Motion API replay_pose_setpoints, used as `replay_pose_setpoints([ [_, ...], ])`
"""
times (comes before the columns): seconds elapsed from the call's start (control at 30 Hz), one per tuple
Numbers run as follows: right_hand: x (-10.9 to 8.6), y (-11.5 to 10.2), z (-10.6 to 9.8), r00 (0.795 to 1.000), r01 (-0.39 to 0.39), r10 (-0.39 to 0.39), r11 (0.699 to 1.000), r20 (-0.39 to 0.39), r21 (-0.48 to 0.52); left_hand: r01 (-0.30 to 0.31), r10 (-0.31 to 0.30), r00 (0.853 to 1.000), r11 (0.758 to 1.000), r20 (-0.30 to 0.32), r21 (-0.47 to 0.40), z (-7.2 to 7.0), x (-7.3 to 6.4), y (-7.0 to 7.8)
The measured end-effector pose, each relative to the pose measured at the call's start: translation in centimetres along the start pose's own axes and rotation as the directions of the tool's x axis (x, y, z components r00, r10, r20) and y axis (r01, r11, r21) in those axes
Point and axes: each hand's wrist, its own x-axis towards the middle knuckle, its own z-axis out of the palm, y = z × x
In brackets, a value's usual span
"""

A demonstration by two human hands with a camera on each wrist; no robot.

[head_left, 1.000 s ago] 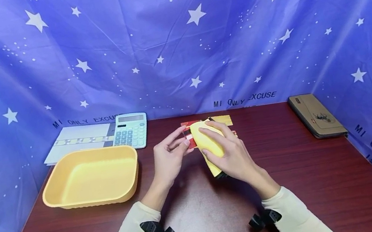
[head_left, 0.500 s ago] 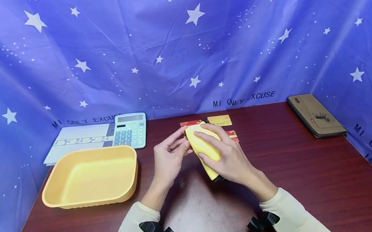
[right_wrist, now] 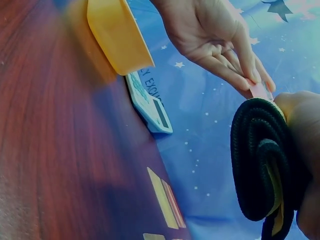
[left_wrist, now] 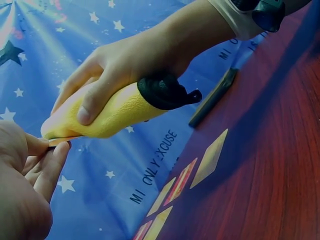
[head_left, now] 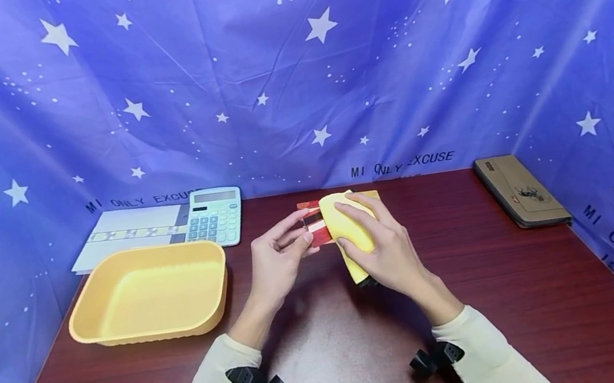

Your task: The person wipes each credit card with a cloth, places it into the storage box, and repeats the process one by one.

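My left hand (head_left: 273, 262) pinches a red card (head_left: 321, 235) with a dark stripe and a white strip between thumb and fingers at its left edge. In my right hand (head_left: 386, 239) is a thick folded yellow cloth (head_left: 351, 231); the fingers lie over its top and the thumb along its near side. The cloth covers the card's right part. Seen from the left wrist, the yellow cloth (left_wrist: 117, 112) meets the card at the left fingertips, raised above the table. Its dark, layered end (right_wrist: 260, 150) shows in the right wrist view.
Several yellow and red cards (left_wrist: 210, 159) lie on the table beyond the hands. At left stands a yellow basin (head_left: 153, 331), with a light-blue calculator (head_left: 216, 218) and a white folder (head_left: 130, 221) behind it. A brown zip wallet (head_left: 519, 191) lies at far right.
The right hand slid the cloth left over the card, then back to the right and slightly away, exposing the card's left part. The left hand stays nearly still.
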Motion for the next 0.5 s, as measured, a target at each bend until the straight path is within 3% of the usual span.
replay_pose_setpoints([
  [0.23, 0.4, 0.6, -0.8, 0.999, -0.021, 0.021, 1.0, -0.025, 0.003, 0.011, -0.011, 1.0, 0.999, -0.004, 0.034, -0.4, 0.2, 0.4],
  [0.5, 0.5, 1.9, -1.8, 0.996, -0.083, 0.082, 0.996, -0.039, -0.028, 0.059, -0.061, 0.997, 0.996, 0.037, 0.068, -1.5, 0.7, 0.6],
])
